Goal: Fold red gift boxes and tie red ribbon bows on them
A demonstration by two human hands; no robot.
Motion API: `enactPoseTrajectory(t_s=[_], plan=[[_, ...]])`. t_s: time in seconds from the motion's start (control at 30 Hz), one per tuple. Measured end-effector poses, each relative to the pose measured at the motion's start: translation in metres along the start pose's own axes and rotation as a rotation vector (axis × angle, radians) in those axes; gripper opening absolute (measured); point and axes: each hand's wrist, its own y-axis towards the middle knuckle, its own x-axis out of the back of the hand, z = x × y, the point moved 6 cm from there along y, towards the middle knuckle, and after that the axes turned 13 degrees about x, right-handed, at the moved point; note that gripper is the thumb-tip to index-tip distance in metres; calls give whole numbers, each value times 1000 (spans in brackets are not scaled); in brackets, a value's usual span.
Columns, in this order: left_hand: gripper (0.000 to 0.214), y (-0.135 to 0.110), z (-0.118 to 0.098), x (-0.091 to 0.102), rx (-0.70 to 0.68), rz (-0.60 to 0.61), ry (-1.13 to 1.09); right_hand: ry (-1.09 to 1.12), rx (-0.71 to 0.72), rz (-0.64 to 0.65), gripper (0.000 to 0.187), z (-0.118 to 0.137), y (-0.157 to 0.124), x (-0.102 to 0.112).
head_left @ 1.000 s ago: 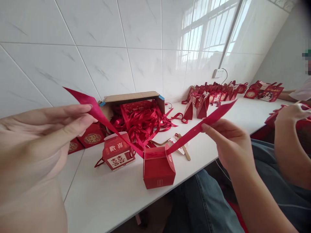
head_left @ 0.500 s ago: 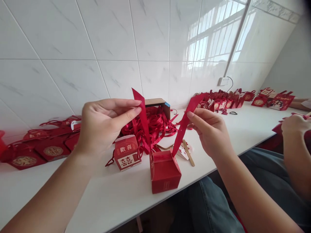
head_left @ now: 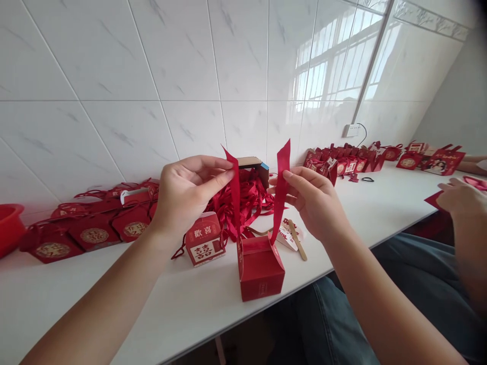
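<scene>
A small red gift box [head_left: 262, 276] stands near the table's front edge, with a red ribbon [head_left: 280, 203] rising from both its sides. My left hand [head_left: 192, 195] pinches one end of the ribbon between thumb and fingertips, above the box's left side. On the other side, my right hand [head_left: 314, 200] pinches the other end, its tip sticking up past the fingers. Both ends are held upright, roughly level with each other. Left of this box sits a second red box [head_left: 205, 238] with gold and white lettering and a thin cord.
Behind lies a heap of red ribbons [head_left: 251, 197] spilling from a cardboard box [head_left: 263, 175]. A wooden stick [head_left: 297, 239] rests beside a printed card. Rows of red boxes [head_left: 93, 233] line the wall, with a red basin [head_left: 9, 228] far left. At right, a co-worker's hand [head_left: 458, 195] holds red material.
My hands have drawn closer together, bringing the two ribbon ends nearer and more upright. The right end, earlier slanting outward, now stands almost vertical. The view has shifted slightly left.
</scene>
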Motion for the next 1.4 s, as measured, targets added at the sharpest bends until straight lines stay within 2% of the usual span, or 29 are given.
enactPoseTrajectory(t_s=[0.1,0.27,0.4,0.5,0.6,0.73,0.83,0.93,0.97,1.07,1.1,1.13,1.17,1.23,1.33,1.4], plan=[[9,1,-2,-1,-32,-1,26,23,-22,13,19,-1,1,-5],[33,5,-5,-4,-83,79,-20,5,-51,73,13,-3,8,-17],[43,8,-9,-8,-188,126,-18,-44,-85,157,11,-6,12,-28],[43,9,-13,-14,-279,148,88,-51,-87,267,11,-7,13,-38],[44,7,-16,-20,-399,162,226,40,-124,363,15,-9,10,-46],[56,3,-18,-24,-566,114,395,196,-240,313,26,-17,11,-46],[63,5,-11,-21,-493,75,458,259,-304,284,22,-21,13,-45],[50,2,-8,-17,-473,55,472,270,-347,289,21,-23,13,-43],[45,-1,-9,-17,-521,52,484,280,-357,294,21,-24,12,-43],[37,-19,-15,-21,-780,102,561,336,-394,350,20,-24,11,-45],[37,-22,-15,-21,-814,121,568,346,-400,373,20,-24,10,-45],[39,-23,-14,-20,-786,137,539,347,-398,394,20,-25,10,-44],[41,-21,-11,-18,-696,156,472,336,-384,411,20,-25,10,-43],[46,-13,1,-15,-371,248,279,284,-303,425,21,-22,11,-39],[43,-14,29,-30,164,563,41,134,-114,475,24,-13,12,-33],[36,-19,42,-39,433,686,-80,-26,43,527,24,-4,12,-30]])
